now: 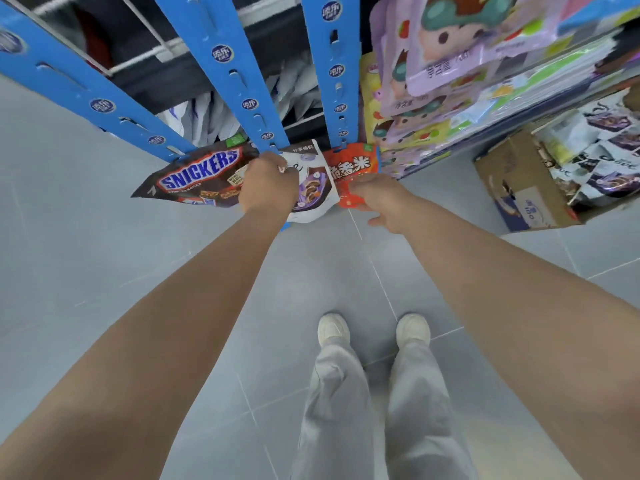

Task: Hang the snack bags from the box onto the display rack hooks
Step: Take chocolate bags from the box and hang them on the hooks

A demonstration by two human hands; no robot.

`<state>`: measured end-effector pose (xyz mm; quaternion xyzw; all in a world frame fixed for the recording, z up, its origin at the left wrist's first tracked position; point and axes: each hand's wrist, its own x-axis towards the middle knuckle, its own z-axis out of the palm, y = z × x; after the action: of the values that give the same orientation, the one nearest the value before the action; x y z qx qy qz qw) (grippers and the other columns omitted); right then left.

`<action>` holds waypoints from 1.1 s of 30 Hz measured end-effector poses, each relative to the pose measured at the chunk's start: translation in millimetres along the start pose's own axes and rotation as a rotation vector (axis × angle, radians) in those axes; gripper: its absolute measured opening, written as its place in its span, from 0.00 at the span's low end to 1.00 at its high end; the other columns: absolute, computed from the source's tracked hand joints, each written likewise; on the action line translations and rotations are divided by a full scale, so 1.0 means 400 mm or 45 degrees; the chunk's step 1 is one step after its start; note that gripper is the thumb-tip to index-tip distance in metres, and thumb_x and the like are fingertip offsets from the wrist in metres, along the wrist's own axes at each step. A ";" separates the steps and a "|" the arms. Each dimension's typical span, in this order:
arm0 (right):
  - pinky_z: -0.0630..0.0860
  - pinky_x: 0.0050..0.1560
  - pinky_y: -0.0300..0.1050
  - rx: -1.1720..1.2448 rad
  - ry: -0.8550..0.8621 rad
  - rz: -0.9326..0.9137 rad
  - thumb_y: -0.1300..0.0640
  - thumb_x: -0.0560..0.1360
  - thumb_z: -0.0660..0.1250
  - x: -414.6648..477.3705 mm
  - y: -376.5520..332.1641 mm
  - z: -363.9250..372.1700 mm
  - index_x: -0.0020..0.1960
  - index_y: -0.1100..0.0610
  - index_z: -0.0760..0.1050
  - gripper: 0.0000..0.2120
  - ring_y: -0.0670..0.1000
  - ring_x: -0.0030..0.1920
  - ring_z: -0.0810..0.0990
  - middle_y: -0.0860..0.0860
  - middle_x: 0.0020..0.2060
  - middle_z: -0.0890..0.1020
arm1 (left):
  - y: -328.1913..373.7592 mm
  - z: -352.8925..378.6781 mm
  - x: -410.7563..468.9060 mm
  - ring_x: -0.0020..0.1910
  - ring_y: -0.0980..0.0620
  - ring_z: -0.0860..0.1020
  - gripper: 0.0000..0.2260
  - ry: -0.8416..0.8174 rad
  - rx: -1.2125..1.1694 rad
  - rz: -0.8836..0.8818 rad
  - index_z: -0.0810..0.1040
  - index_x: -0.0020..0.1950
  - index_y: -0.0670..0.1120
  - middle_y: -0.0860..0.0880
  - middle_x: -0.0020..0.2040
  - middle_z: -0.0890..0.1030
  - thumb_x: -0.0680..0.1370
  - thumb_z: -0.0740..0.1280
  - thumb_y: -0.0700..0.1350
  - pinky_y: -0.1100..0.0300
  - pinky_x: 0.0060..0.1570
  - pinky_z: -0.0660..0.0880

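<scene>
Left hand (268,183): is pinching the top of the white bag (313,190), fingers curled tight on it, under the middle blue rack strip (235,74).
Right hand (381,202): is touching the red bag (349,168) with fingers stretched out, thumb spread apart.
Snickers bag (197,178): is hanging just left of the white bag.
Box (519,188): is sitting on the floor (86,254), right of the rack, holding more bags.

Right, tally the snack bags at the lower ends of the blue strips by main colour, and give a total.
Brown: 1, the Snickers bag
White and purple: 1, the white bag
Red-orange: 1, the red bag
Total: 3
</scene>
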<state>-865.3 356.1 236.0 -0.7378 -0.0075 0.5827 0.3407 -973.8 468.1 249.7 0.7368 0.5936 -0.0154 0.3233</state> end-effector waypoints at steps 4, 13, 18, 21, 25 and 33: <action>0.69 0.53 0.50 0.172 0.065 -0.011 0.56 0.77 0.62 -0.119 0.016 -0.119 0.64 0.55 0.71 0.15 0.54 0.58 0.75 0.55 0.57 0.77 | 0.138 0.021 -0.082 0.51 0.45 0.78 0.11 -0.105 -0.018 0.196 0.80 0.51 0.43 0.45 0.50 0.82 0.77 0.58 0.41 0.59 0.47 0.72; 0.63 0.32 0.37 0.612 0.293 -0.123 0.59 0.79 0.57 -0.355 0.069 -0.561 0.49 0.55 0.74 0.07 0.47 0.32 0.75 0.51 0.37 0.75 | 0.569 0.177 -0.319 0.43 0.46 0.78 0.10 -0.471 0.129 0.525 0.78 0.46 0.39 0.42 0.42 0.80 0.77 0.59 0.42 0.58 0.45 0.74; 0.67 0.24 0.34 0.676 0.463 -0.181 0.65 0.78 0.58 -0.415 0.114 -0.830 0.36 0.54 0.68 0.13 0.45 0.27 0.72 0.53 0.28 0.74 | 0.776 0.286 -0.406 0.52 0.46 0.78 0.09 -0.552 0.116 0.622 0.80 0.50 0.44 0.45 0.51 0.82 0.77 0.61 0.41 0.62 0.46 0.70; 0.69 0.29 0.37 0.749 0.561 -0.160 0.62 0.79 0.59 -0.425 0.131 -0.961 0.43 0.57 0.72 0.07 0.48 0.33 0.74 0.56 0.38 0.75 | 0.874 0.357 -0.418 0.46 0.47 0.76 0.08 -0.581 0.081 0.581 0.78 0.53 0.47 0.46 0.48 0.80 0.76 0.62 0.41 0.63 0.43 0.69; 0.68 0.39 0.40 0.730 0.644 -0.124 0.55 0.77 0.63 -0.365 0.151 -1.101 0.66 0.57 0.70 0.18 0.52 0.50 0.74 0.53 0.52 0.75 | 0.984 0.456 -0.395 0.44 0.46 0.74 0.11 -0.629 0.115 0.565 0.74 0.57 0.44 0.47 0.45 0.75 0.76 0.62 0.41 0.61 0.41 0.67; 0.72 0.42 0.36 0.794 0.665 0.019 0.56 0.79 0.62 -0.143 0.200 -1.388 0.69 0.56 0.68 0.19 0.49 0.45 0.75 0.55 0.62 0.75 | 1.182 0.755 -0.244 0.50 0.44 0.75 0.05 -0.726 0.331 0.477 0.72 0.45 0.50 0.44 0.50 0.77 0.74 0.62 0.40 0.54 0.54 0.72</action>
<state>-434.3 -2.6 293.1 -0.7223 0.2619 0.3525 0.5342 -475.0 193.6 267.1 0.8337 0.3275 -0.2360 0.3767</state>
